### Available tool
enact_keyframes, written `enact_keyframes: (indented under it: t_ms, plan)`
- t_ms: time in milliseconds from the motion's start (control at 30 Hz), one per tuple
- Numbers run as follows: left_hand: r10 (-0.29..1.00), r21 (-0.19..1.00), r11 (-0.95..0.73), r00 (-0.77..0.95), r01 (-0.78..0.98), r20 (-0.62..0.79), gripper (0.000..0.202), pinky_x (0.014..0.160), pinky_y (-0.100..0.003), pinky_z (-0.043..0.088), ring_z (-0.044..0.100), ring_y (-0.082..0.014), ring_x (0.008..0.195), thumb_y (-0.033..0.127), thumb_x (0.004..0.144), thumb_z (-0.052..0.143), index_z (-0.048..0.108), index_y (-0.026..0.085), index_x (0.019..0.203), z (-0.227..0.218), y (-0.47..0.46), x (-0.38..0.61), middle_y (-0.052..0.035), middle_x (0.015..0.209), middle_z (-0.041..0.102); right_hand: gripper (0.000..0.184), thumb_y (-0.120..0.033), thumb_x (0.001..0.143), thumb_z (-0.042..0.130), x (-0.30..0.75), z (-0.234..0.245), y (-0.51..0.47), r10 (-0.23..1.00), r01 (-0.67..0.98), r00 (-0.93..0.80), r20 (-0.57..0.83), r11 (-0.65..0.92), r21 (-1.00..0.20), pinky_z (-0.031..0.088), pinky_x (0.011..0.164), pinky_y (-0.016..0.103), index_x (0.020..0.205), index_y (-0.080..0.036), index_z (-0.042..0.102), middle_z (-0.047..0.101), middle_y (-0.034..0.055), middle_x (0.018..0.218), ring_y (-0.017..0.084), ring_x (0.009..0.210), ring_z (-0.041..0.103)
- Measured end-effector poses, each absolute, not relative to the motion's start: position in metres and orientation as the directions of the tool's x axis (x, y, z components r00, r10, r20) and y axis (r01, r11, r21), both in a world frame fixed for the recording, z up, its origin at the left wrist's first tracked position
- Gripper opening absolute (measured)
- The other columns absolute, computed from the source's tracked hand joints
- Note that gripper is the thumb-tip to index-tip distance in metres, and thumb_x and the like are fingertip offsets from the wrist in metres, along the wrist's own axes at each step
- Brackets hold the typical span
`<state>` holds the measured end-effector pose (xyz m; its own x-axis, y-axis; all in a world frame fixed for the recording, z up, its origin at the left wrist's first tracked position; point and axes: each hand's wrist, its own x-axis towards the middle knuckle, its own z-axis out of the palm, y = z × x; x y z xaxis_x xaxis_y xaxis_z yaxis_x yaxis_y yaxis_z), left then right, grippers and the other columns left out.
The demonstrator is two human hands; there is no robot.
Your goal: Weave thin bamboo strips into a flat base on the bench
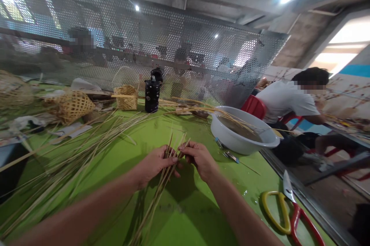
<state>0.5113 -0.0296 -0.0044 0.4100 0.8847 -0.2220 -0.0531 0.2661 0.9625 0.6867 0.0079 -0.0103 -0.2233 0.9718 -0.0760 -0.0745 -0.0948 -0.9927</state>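
Observation:
Above the middle of the green table (pixel 196 219), a small bundle of thin bamboo strips (pixel 157 196) passes between my two hands. My left hand (pixel 158 161) is closed around the strips, its thumb lying across them. My right hand (pixel 198 157) pinches near their upper ends, close to the left fingertips. The long tails of the bundle run down towards the table's near edge. Many more loose strips (pixel 86 153) lie spread on the table to the left of my hands.
A white basin (pixel 245 144) of water with strips in it stands to the right. Scissors (pixel 293 203) with red and yellow handles lie near the right edge. Behind are a black bottle (pixel 152 94) and woven baskets (pixel 125 99). A seated person (pixel 286 96) works beyond the basin.

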Motion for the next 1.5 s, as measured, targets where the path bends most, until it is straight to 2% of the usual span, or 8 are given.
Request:
enact_keyframes:
  t_ms: [333, 433, 533, 600, 700, 833, 1133, 1500]
  plan:
    - [0.884, 0.965, 0.253, 0.419, -0.060, -0.206, 0.042, 0.054, -0.024, 0.049, 0.069, -0.0152, 0.066, 0.046, 0.078, 0.075, 0.050, 0.017, 0.097, -0.008, -0.029, 0.511, -0.0049, 0.087, 0.072, 0.026, -0.037, 0.060, 0.079, 0.687, -0.011, 0.009, 0.976, -0.093, -0.207, -0.065, -0.086, -0.992, 0.026, 0.047, 0.024, 0.067, -0.015, 0.067, 0.062, 0.0000, 0.059, 0.007, 0.046, 0.040]
    - [0.890, 0.971, 0.232, 0.417, -0.064, -0.185, 0.037, 0.055, -0.024, 0.048, 0.067, -0.0140, 0.065, 0.042, 0.081, 0.072, 0.050, 0.017, 0.096, -0.007, -0.030, 0.511, -0.0037, 0.084, 0.071, 0.036, -0.037, 0.061, 0.080, 0.691, -0.010, 0.011, 0.987, -0.113, -0.151, -0.053, -0.070, -0.991, 0.029, 0.049, 0.024, 0.089, -0.016, 0.070, 0.065, -0.0007, 0.068, 0.008, 0.049, 0.043]
    - [0.888, 0.973, 0.219, 0.428, -0.069, -0.170, 0.032, 0.055, -0.023, 0.047, 0.067, -0.0134, 0.067, 0.039, 0.085, 0.070, 0.049, 0.018, 0.096, -0.006, -0.032, 0.510, -0.0040, 0.087, 0.072, 0.055, -0.038, 0.067, 0.077, 0.698, -0.006, 0.014, 0.998, -0.116, -0.058, -0.018, -0.025, -0.993, 0.036, 0.057, 0.026, 0.118, -0.023, 0.065, 0.072, 0.0026, 0.093, 0.012, 0.060, 0.053]
    - [0.883, 0.971, 0.230, 0.435, -0.067, -0.179, 0.032, 0.055, -0.023, 0.048, 0.067, -0.0131, 0.067, 0.038, 0.084, 0.070, 0.049, 0.017, 0.096, -0.006, -0.032, 0.510, -0.0041, 0.088, 0.072, 0.055, -0.040, 0.072, 0.073, 0.701, -0.003, 0.014, 0.998, -0.106, -0.059, 0.032, 0.026, -0.994, 0.040, 0.064, 0.028, 0.124, -0.026, 0.064, 0.071, 0.0041, 0.111, 0.015, 0.072, 0.058]
    - [0.876, 0.963, 0.261, 0.436, -0.066, -0.207, 0.034, 0.058, -0.024, 0.049, 0.067, -0.0130, 0.067, 0.038, 0.083, 0.072, 0.050, 0.017, 0.098, -0.006, -0.032, 0.510, -0.0037, 0.089, 0.072, 0.046, -0.042, 0.075, 0.070, 0.701, -0.001, 0.013, 0.991, -0.081, -0.113, 0.073, 0.064, -0.995, 0.040, 0.073, 0.031, 0.120, -0.028, 0.069, 0.069, 0.0036, 0.121, 0.018, 0.083, 0.059]
    - [0.862, 0.952, 0.296, 0.451, -0.082, -0.230, 0.036, 0.058, -0.023, 0.050, 0.068, -0.0129, 0.072, 0.039, 0.083, 0.072, 0.052, 0.018, 0.103, -0.006, -0.032, 0.509, -0.0034, 0.092, 0.072, 0.043, -0.043, 0.075, 0.070, 0.699, -0.002, 0.012, 0.990, -0.053, -0.134, 0.052, 0.046, -0.998, 0.039, 0.076, 0.033, 0.115, -0.027, 0.072, 0.070, 0.0048, 0.119, 0.020, 0.086, 0.058]
    - [0.871, 0.952, 0.291, 0.438, -0.095, -0.222, 0.035, 0.055, -0.021, 0.050, 0.067, -0.0119, 0.070, 0.035, 0.085, 0.071, 0.051, 0.017, 0.107, -0.006, -0.030, 0.510, -0.0025, 0.091, 0.072, 0.044, -0.041, 0.075, 0.071, 0.700, -0.006, 0.015, 0.991, -0.104, -0.119, 0.056, 0.043, -0.994, 0.039, 0.072, 0.031, 0.116, -0.027, 0.071, 0.071, 0.0045, 0.111, 0.017, 0.080, 0.057]
    - [0.870, 0.954, 0.285, 0.442, -0.093, -0.217, 0.041, 0.055, -0.022, 0.049, 0.068, -0.0143, 0.070, 0.039, 0.080, 0.075, 0.052, 0.018, 0.106, -0.004, -0.032, 0.510, -0.0060, 0.092, 0.072, 0.038, -0.041, 0.075, 0.070, 0.701, -0.008, 0.017, 0.989, -0.054, -0.121, 0.079, 0.073, -0.996, 0.039, 0.071, 0.029, 0.108, -0.024, 0.074, 0.070, 0.0044, 0.103, 0.016, 0.077, 0.056]
